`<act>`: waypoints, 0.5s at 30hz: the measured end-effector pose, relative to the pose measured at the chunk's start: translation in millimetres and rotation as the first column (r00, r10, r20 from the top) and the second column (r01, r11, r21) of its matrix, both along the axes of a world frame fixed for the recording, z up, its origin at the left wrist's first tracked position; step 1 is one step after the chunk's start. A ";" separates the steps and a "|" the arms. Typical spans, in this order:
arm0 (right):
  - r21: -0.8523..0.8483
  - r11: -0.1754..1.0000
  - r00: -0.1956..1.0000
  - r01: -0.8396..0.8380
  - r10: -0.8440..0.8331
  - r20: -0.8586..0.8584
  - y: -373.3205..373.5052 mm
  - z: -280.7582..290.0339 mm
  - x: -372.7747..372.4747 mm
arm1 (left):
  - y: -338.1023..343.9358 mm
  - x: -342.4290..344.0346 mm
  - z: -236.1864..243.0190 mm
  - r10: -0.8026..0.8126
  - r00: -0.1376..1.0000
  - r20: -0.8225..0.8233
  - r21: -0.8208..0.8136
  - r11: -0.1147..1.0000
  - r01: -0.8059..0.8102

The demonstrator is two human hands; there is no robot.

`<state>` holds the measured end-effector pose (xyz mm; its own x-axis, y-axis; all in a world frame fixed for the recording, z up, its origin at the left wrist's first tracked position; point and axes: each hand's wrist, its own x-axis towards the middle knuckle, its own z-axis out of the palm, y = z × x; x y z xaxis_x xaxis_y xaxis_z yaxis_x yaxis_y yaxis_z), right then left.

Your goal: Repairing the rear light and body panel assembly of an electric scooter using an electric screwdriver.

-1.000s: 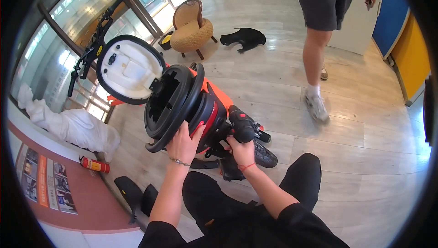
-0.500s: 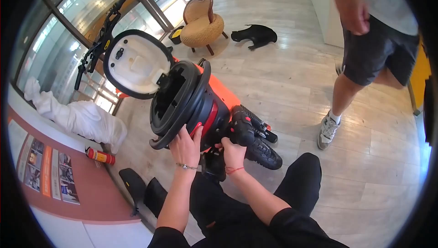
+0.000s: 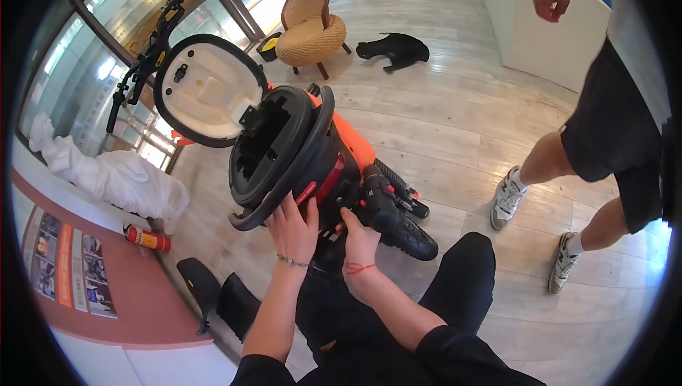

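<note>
The black and orange scooter (image 3: 328,160) is on the floor (image 3: 455,151), right in front of the person, nearer the floor's left edge than its right. Its lid (image 3: 212,91) is flipped up, so you can look into the black box under it. The left hand (image 3: 293,228) lies on the back of the scooter, just under the curved black rail (image 3: 280,191), with its thumb and fingers apart. The right hand (image 3: 360,238) is low at the back, with its thumb up and its fingers curled; I cannot tell if they are clamped on anything. Just beside it is a black part with red bits (image 3: 380,205), and the back wheel (image 3: 413,239) is near. The handlebars (image 3: 147,59) are past the lid, by the windows. Farther off are a woven chair (image 3: 312,34) and a flat black piece (image 3: 394,51). By the floor's left edge are a red fire extinguisher (image 3: 148,238), a thing in white wrap (image 3: 131,180) and two dark pieces (image 3: 238,304). Another person (image 3: 614,120) stands on the right in dark shorts.
</note>
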<state>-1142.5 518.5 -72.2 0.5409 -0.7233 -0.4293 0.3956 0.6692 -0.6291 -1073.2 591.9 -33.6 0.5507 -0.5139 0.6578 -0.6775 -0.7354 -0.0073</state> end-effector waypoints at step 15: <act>-0.066 0.998 0.999 0.007 -0.004 0.035 -7.2 8.4 12.7 | 82.7 -11.9 -66.1 -0.608 0.559 -0.564 -0.819 0.496 -0.288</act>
<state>-1129.8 511.3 -63.8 0.5506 -0.7526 -0.3612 0.4217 0.6242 -0.6577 -1085.1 674.6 -99.7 0.9673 -0.1815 0.1770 -0.1721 0.0427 0.9842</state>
